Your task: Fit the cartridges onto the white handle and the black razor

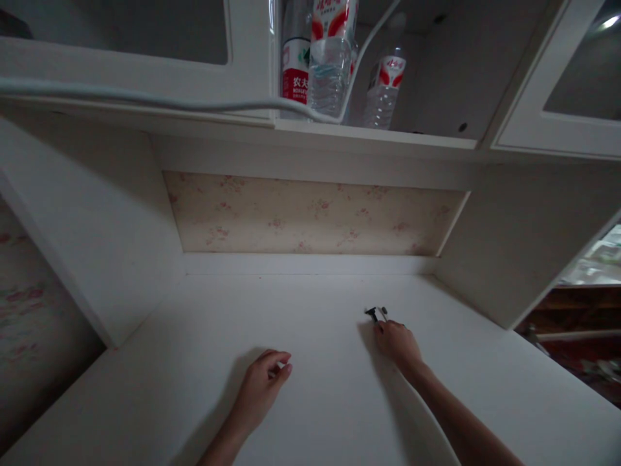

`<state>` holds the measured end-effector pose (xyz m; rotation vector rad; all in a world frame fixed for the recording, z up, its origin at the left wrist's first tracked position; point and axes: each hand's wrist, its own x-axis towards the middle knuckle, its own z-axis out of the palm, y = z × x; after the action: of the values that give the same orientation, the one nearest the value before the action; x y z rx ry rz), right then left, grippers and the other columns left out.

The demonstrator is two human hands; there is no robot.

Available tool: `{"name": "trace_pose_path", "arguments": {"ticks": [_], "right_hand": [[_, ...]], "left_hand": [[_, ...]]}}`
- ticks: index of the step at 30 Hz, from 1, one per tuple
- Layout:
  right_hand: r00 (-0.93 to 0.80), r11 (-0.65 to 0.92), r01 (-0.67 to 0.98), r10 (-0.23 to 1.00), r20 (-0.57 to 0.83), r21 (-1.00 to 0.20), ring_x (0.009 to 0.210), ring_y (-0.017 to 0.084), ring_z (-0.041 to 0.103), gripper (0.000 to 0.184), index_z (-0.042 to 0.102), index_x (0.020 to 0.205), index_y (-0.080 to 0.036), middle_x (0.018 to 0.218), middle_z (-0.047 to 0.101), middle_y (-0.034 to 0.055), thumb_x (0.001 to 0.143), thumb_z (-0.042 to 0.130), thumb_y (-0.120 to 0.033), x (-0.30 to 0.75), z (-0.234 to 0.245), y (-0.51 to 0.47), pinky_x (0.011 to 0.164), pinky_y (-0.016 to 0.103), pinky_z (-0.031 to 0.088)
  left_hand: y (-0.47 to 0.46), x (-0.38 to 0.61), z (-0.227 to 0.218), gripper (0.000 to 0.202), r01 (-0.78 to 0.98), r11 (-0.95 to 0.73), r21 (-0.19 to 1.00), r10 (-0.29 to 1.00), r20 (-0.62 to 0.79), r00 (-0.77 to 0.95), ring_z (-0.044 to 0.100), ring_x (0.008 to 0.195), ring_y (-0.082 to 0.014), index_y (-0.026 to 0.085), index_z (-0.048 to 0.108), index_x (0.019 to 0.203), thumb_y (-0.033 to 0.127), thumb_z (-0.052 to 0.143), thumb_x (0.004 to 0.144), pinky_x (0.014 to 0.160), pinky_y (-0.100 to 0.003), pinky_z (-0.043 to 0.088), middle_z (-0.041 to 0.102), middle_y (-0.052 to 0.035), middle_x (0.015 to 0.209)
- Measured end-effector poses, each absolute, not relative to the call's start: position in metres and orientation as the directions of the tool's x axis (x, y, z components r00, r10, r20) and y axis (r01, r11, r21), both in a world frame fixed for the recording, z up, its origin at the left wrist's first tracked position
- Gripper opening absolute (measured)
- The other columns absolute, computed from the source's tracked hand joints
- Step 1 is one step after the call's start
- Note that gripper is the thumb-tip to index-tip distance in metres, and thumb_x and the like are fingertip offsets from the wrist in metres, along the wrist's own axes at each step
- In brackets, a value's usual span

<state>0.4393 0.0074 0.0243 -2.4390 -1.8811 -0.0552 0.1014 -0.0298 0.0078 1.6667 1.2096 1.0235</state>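
Note:
My right hand (398,342) is closed around slim items over the right part of a white countertop (320,401). Beyond its fingers stick out a small black T-shaped head (371,312), like that of a razor, and a grey rounded tip (384,310) on a pale stem. Their lower ends are hidden in the hand. My left hand (264,378) hovers over the counter to the left, its fingers loosely curled. A small gap shows between thumb and index finger, and I make out nothing held there.
Overhead is a white cabinet (378,139) with an open compartment holding several plastic bottles (330,74). A pale cable (169,102) runs along its lower edge and up past the bottles. Side panels (116,239) flank the counter, with flowered wallpaper (310,217) behind.

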Motion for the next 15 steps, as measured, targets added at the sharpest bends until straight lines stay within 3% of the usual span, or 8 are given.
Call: {"name": "trace_pose_path", "arguments": {"ticks": [15], "right_hand": [[0.224,-0.223,0.975,0.969,0.108,-0.021,0.083,0.026,0.067,0.032,0.069,0.093,-0.012,0.092,0.069,0.0173,0.091,0.042,-0.028,0.4469,0.0288,0.0035,0.07,0.031,0.045]], "left_hand": [[-0.0279,0.1008,0.0062,0.028,0.3,-0.213,0.93,0.965,0.153,0.212,0.062,0.072,-0.0162,0.017,0.069,0.093,0.038,0.056,0.08,0.067,-0.026,0.049,0.068,-0.0059,0.09]]}}
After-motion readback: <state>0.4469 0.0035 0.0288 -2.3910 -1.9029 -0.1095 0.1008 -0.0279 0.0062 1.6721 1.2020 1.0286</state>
